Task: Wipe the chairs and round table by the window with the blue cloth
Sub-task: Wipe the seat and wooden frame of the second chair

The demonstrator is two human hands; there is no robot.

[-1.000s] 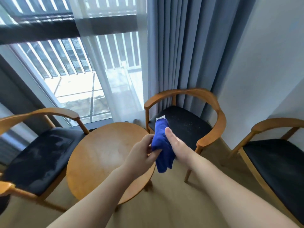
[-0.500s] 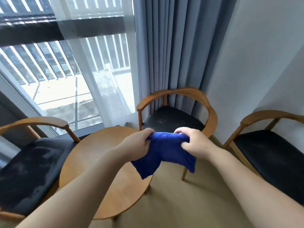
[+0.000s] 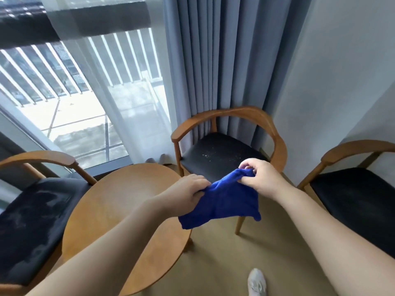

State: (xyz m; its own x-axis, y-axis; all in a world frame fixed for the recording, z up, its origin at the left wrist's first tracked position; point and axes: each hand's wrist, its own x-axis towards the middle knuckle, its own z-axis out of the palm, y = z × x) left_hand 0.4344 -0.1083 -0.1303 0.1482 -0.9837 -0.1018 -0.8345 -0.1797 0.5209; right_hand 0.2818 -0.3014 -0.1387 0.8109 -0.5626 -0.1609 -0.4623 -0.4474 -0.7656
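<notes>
While your left hand [image 3: 188,192] and right hand [image 3: 259,178] pinch the blue cloth [image 3: 226,201] with curled fingers, it hangs above the counter [image 3: 119,210] edge.

the blue cloth [image 3: 222,201], bunched upright a second ago, now hangs spread between the left hand [image 3: 188,191] and the slightly higher right hand [image 3: 260,178]; a light shoe [image 3: 256,283] appears at 6 o'clock.

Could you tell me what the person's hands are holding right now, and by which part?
Both hold the blue cloth by its upper edge: left hand grips one end, right hand pinches the other.
</notes>
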